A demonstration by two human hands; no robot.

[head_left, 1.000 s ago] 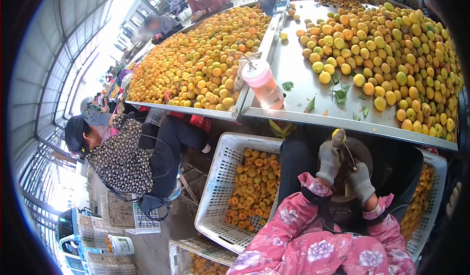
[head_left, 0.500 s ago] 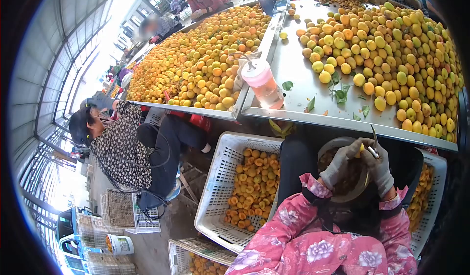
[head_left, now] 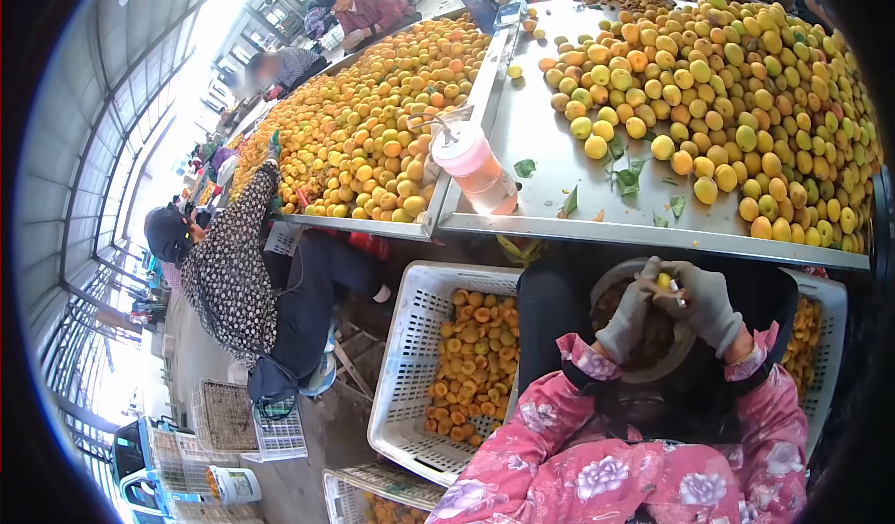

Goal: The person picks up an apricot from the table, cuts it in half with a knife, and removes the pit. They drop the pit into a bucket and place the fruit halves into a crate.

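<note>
My left hand point(head_left: 626, 314), in a grey glove, is closed around a small yellow fruit point(head_left: 664, 282) over a round bowl point(head_left: 660, 367) in my lap. My right hand point(head_left: 706, 307), gloved too, is closed on a small tool point(head_left: 680, 293) pressed against the fruit; its blade is mostly hidden by the fingers. Dark reddish-brown matter lies inside the bowl. To the left, a white crate point(head_left: 396, 375) holds halved fruit point(head_left: 471, 365). Another white crate point(head_left: 825, 375) with halved fruit stands on the right.
A metal table point(head_left: 559, 230) bears a large pile of fruit point(head_left: 709, 86), loose leaves and a pink-lidded bottle point(head_left: 475, 170). A second fruit pile point(head_left: 364, 132) lies left of it. A co-worker point(head_left: 238, 282) in a patterned top sits at the left; others are farther back.
My hands have come closer together and slightly up; the tool's long blade no longer points up visibly. The co-worker on the left has stretched an arm toward the fruit pile. The view has shifted slightly.
</note>
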